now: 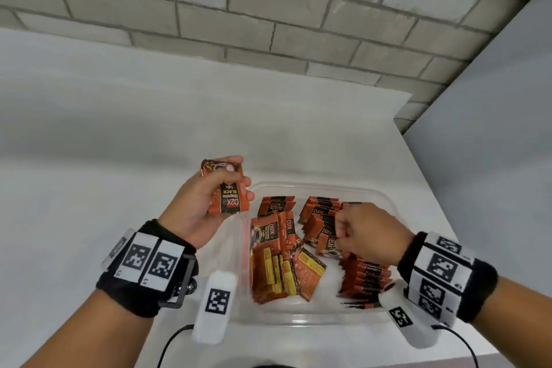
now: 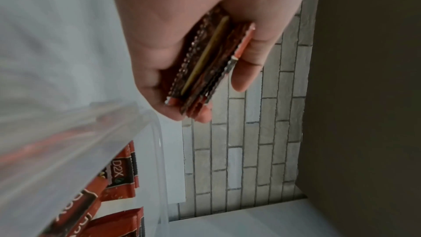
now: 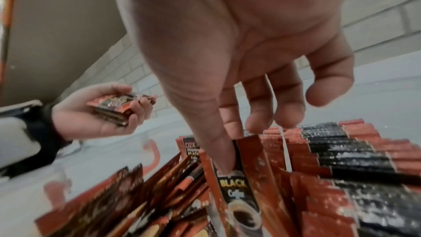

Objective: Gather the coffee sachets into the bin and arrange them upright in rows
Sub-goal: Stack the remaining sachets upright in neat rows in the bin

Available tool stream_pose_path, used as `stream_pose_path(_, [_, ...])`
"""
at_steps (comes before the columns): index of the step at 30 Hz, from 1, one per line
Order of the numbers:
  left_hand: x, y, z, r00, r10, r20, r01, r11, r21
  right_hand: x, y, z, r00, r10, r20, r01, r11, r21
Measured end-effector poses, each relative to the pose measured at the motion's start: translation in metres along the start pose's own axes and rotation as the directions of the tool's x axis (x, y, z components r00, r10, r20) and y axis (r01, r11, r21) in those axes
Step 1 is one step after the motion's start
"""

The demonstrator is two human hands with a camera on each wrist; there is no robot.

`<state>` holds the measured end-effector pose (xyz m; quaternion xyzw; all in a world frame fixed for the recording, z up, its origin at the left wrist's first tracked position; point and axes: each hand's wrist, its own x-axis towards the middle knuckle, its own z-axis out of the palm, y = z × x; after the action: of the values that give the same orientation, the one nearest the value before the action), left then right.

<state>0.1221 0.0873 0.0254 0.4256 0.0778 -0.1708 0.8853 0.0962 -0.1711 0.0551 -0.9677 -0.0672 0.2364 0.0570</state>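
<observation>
A clear plastic bin [image 1: 298,318] sits on the white table and holds orange-and-black coffee sachets. Along its right side, sachets stand upright in rows [image 1: 321,213] [image 3: 341,152]. On its left side, loose sachets [image 1: 277,266] [image 3: 136,197] lean and lie in a pile. My left hand [image 1: 191,209] hovers over the bin's far left corner and grips a small stack of sachets [image 1: 228,191] [image 2: 205,60]. My right hand [image 1: 369,233] is down in the bin, its thumb [image 3: 222,158] and fingers pinching one sachet [image 3: 237,192] at the front of an upright row.
A grey brick wall [image 1: 268,9] rises behind the table [image 1: 119,143], and a plain grey wall [image 1: 493,128] closes the right side. Black cables [image 1: 173,340] trail over the table's front edge. The bin's rim [image 2: 159,150] lies just below my left hand.
</observation>
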Motion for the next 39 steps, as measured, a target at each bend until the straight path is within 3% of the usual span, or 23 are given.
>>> stream_pose_path(6, [-0.007, -0.004, -0.008, 0.999, 0.001, -0.047, -0.001, 1.0, 0.001, 0.014, -0.013, 0.005, 0.999, -0.052, -0.002, 0.048, 0.934, -0.353])
stream_pose_path(11, [-0.01, -0.008, -0.013, 0.995, -0.013, -0.101, 0.012, 1.0, -0.009, 0.019, -0.012, 0.009, 0.998, -0.04, 0.056, 0.063, 0.856, -0.514])
stream_pose_path(39, [-0.003, -0.007, -0.014, 0.994, -0.034, -0.105, 0.038, 0.999, 0.032, 0.025, -0.017, 0.009, 0.989, -0.105, 0.1, 0.144, 0.798, -0.586])
